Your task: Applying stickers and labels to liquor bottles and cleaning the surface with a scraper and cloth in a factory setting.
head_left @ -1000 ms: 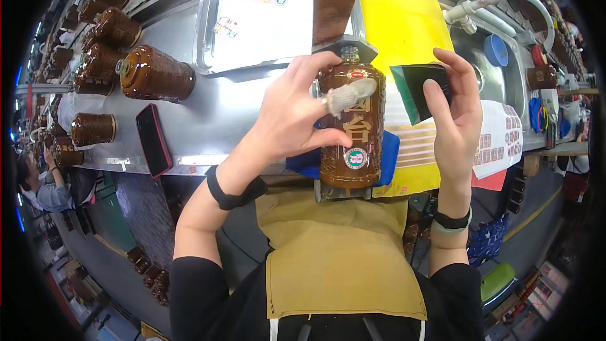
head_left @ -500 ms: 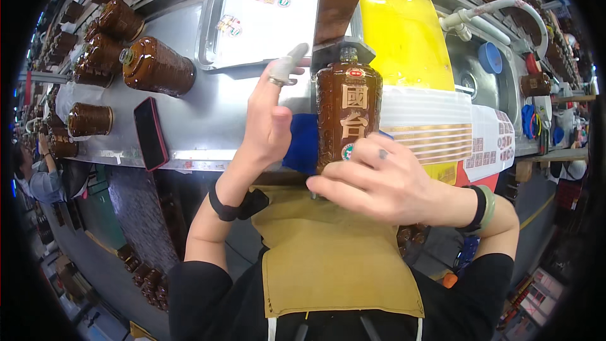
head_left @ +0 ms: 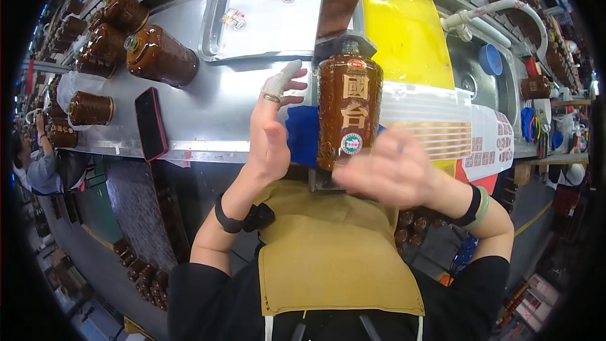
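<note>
While the open left hand steadies a brown labelled bottle over the table, the blurred right hand, grip unclear, seems to smooth its label; firm pressing likely next.

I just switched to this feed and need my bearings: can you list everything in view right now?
Labelled bottle: one, brown, upright at centre between the hands.
Bottles on the counter: several, brown, upper left.
Phone: one, black with red edge, on the steel counter.
Tray: one, steel, holding loose labels, top centre.
Yellow sheet: one, right of the tray.
Blue cloth: one, behind the bottle.
Hose: one, white, upper right.
Apron: one, tan, below.
Left hand: open, beside the bottle, taped fingertip.
Right hand: blurred, at the bottle's base.
</note>
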### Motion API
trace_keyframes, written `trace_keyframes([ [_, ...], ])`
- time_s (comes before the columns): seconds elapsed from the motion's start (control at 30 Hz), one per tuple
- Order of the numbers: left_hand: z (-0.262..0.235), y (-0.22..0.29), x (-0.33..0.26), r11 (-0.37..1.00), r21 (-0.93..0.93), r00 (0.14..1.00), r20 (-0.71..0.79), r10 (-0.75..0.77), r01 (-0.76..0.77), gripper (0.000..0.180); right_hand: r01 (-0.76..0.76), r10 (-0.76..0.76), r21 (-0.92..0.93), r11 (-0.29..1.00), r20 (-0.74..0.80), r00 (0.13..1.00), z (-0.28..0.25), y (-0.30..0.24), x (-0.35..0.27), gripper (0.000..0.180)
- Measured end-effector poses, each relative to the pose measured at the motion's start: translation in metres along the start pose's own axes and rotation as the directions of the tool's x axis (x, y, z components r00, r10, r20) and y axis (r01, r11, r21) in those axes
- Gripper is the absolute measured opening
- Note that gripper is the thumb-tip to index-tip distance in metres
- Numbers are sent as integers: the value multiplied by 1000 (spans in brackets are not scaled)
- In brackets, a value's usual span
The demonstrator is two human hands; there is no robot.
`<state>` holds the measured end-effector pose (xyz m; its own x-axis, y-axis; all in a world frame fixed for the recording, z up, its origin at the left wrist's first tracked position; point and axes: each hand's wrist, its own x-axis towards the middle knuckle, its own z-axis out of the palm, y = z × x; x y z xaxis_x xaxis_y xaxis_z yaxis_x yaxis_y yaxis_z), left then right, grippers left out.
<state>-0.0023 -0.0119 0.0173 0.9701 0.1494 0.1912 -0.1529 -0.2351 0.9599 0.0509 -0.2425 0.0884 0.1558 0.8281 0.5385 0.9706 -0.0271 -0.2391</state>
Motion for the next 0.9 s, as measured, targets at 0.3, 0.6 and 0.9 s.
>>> trace_keyframes([
  [0.3, 9, -3, -33, 667, 511, 839, 289, 461, -542, 88, -727, 772, 263, 634, -270, 575, -41, 63, -18, 19],
  [0.6, 1, -2, -39, 863, 446, 958, -46, 284, -235, 94, -831, 836, -143, 538, 221, 503, 4, 69, -85, 43],
  [0.9, 11, 6, -43, 997, 13, 989, -125, 83, -82, 99, -830, 821, -65, 554, 204, 532, 5, 126, -100, 54],
])
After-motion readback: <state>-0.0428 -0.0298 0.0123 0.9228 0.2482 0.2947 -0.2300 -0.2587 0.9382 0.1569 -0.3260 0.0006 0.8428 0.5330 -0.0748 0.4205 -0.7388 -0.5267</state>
